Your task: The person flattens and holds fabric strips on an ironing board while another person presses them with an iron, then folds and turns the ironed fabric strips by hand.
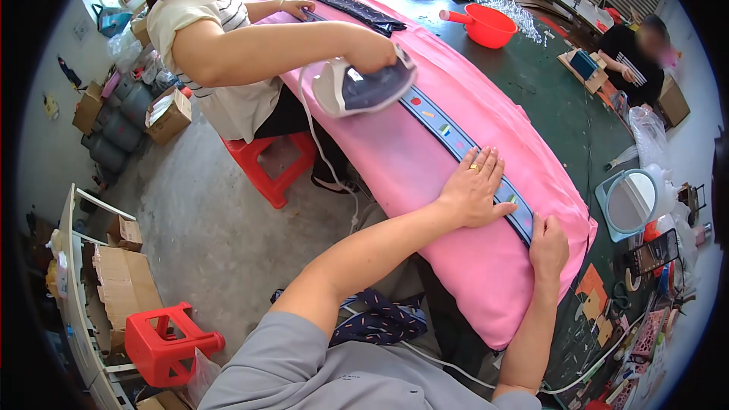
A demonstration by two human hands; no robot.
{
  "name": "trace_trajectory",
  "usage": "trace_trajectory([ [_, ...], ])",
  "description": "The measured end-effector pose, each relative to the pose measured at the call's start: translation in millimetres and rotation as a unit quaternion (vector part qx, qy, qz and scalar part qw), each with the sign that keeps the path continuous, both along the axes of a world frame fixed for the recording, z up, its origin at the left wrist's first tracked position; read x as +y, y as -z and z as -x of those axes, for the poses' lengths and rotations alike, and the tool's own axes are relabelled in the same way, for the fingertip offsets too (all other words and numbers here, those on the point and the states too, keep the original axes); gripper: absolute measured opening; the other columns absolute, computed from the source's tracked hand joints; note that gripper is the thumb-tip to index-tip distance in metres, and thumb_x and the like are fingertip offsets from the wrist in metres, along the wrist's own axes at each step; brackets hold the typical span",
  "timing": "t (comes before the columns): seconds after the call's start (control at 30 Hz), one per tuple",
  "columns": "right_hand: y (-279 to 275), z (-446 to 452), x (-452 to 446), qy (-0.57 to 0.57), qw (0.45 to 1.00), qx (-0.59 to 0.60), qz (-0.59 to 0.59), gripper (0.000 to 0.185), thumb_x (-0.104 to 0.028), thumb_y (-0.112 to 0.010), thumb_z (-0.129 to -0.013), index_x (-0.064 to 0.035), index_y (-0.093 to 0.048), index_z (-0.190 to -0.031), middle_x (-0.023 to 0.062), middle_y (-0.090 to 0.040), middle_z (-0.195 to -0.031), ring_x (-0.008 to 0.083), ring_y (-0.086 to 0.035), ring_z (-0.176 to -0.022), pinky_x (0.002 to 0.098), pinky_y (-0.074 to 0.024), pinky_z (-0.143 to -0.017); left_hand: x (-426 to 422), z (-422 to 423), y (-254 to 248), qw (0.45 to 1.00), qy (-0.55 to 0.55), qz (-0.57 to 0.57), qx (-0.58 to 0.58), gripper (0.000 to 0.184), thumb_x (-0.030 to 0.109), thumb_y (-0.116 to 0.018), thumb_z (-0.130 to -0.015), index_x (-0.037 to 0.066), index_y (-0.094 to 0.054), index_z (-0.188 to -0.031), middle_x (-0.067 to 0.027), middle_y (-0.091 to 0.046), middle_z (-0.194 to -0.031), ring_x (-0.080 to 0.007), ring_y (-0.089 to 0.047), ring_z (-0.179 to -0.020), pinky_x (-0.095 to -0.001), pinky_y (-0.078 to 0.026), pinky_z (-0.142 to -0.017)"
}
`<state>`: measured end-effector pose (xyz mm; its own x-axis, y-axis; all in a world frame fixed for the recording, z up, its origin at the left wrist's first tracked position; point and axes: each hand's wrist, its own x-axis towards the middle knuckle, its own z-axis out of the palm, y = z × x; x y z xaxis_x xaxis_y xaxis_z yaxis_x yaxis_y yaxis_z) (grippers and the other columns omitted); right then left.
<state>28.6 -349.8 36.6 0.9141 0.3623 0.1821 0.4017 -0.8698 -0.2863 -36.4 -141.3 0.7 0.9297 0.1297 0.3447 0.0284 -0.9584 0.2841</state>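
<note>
A long blue fabric strip with small coloured prints lies along a pink cloth-covered board. My left hand, with a ring on one finger, rests flat on the strip, its fingers stretched out. At the strip's near end, my right hand is closed, with the fingers curled on the strip's edge. Farther along, a co-worker's hand holds a grey and white iron beside the strip. That person's other hand is at the strip's far end.
A folded dark patterned cloth lies on the pink cover's far side. Behind it, the green table bears a red dipper. The iron's white cord hangs down beside a red stool. A round mirror stands at right.
</note>
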Motion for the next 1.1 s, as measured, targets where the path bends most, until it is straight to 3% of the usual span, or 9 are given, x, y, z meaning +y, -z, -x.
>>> trace_trajectory([
  [0.27,-0.5,-0.6,-0.4,0.003,1.0,0.013,0.01,0.046,-0.041,-0.051,-0.102,-0.0022,-0.054,-0.079,0.018,-0.066,-0.075,0.0405,-0.061,-0.066,0.0495,-0.0462,-0.063,-0.2,-0.4,1.4,1.0,0.004,0.001,-0.002,0.093,0.066,-0.032,-0.099,-0.011,-0.035,-0.151,-0.0298,-0.031,-0.16,-0.0377,-0.02,-0.154,-0.0497,-0.008,-0.125],
  [0.77,-0.6,-7.6,-0.3,0.007,1.0,0.02,0.008,0.047,-0.045,-0.053,-0.101,-0.0032,-0.056,-0.081,0.0168,-0.067,-0.076,0.0394,-0.062,-0.068,0.0487,-0.0475,-0.066,6.2,-3.2,-5.8,0.999,0.028,0.024,-0.015,0.095,0.068,-0.04,-0.095,-0.012,-0.037,-0.148,-0.0302,-0.035,-0.157,-0.0397,-0.026,-0.151,-0.0448,-0.013,-0.126],
  [0.83,1.5,-15.2,-0.8,0.001,1.0,0.006,-0.006,0.047,-0.046,-0.053,-0.101,-0.0031,-0.054,-0.08,0.0162,-0.066,-0.075,0.0386,-0.059,-0.067,0.0475,-0.0469,-0.066,14.7,-4.0,-17.0,0.988,0.079,0.084,-0.102,0.077,0.054,-0.055,-0.095,-0.007,-0.051,-0.141,-0.0248,-0.052,-0.147,-0.0334,-0.047,-0.14,-0.039,-0.033,-0.118],
  [0.87,1.1,-17.0,0.6,-0.006,1.0,0.017,0.009,0.047,-0.046,-0.053,-0.101,-0.0031,-0.054,-0.08,0.0162,-0.066,-0.075,0.0386,-0.059,-0.067,0.0475,-0.0469,-0.066,18.5,2.0,-20.6,0.988,0.07,0.099,-0.092,0.077,0.054,-0.055,-0.095,-0.007,-0.051,-0.141,-0.0248,-0.052,-0.147,-0.0334,-0.047,-0.14,-0.039,-0.033,-0.118],
  [0.9,-1.9,-17.4,1.3,-0.014,1.0,0.01,-0.011,0.048,-0.045,-0.052,-0.102,-0.0017,-0.052,-0.079,0.0156,-0.063,-0.073,0.0351,-0.056,-0.065,0.0457,-0.046,-0.066,20.9,11.8,-20.0,0.939,0.113,0.307,-0.105,0.065,0.045,-0.062,-0.093,-0.004,-0.057,-0.135,-0.0206,-0.061,-0.135,-0.0293,-0.058,-0.126,-0.0354,-0.043,-0.107],
  [0.93,-3.1,-16.2,0.0,-0.022,0.999,0.006,-0.032,0.05,-0.044,-0.051,-0.103,-0.0004,-0.051,-0.079,0.015,-0.06,-0.071,0.0315,-0.052,-0.063,0.044,-0.0451,-0.066,19.1,26.4,-16.4,0.845,0.145,0.501,-0.119,0.053,0.035,-0.07,-0.091,-0.001,-0.063,-0.129,-0.0164,-0.071,-0.123,-0.0252,-0.068,-0.111,-0.0317,-0.052,-0.095],
  [1.0,-2.5,-12.8,-4.7,-0.035,0.999,0.023,-0.03,0.049,-0.043,-0.052,-0.103,-0.0011,-0.049,-0.078,0.0122,-0.057,-0.07,0.0268,-0.051,-0.063,0.0414,-0.0444,-0.065,18.9,70.3,-12.6,0.852,0.144,0.473,-0.174,0.032,0.02,-0.074,-0.088,0.001,-0.071,-0.114,-0.0082,-0.077,-0.096,-0.0172,-0.071,-0.077,-0.0269,-0.055,-0.07],
  [1.03,-0.9,-12.6,-5.0,-0.04,0.998,0.036,-0.024,0.049,-0.043,-0.052,-0.103,-0.0011,-0.049,-0.078,0.0122,-0.057,-0.07,0.0268,-0.051,-0.063,0.0414,-0.0444,-0.065,24.8,98.8,-16.1,0.851,0.133,0.479,-0.167,0.032,0.02,-0.074,-0.088,0.001,-0.071,-0.114,-0.0082,-0.077,-0.096,-0.0172,-0.071,-0.077,-0.0269,-0.055,-0.07],
  [1.1,2.1,-11.8,-6.3,-0.043,0.998,0.034,-0.034,0.049,-0.044,-0.053,-0.103,-0.002,-0.049,-0.077,0.009,-0.054,-0.068,0.0226,-0.048,-0.063,0.0389,-0.0431,-0.064,39.1,164.3,-28.8,0.857,0.097,0.507,-0.001,0.025,0.019,-0.071,-0.09,0.001,-0.074,-0.106,-0.0048,-0.073,-0.081,-0.0146,-0.063,-0.062,-0.0268,-0.05,-0.062],
])
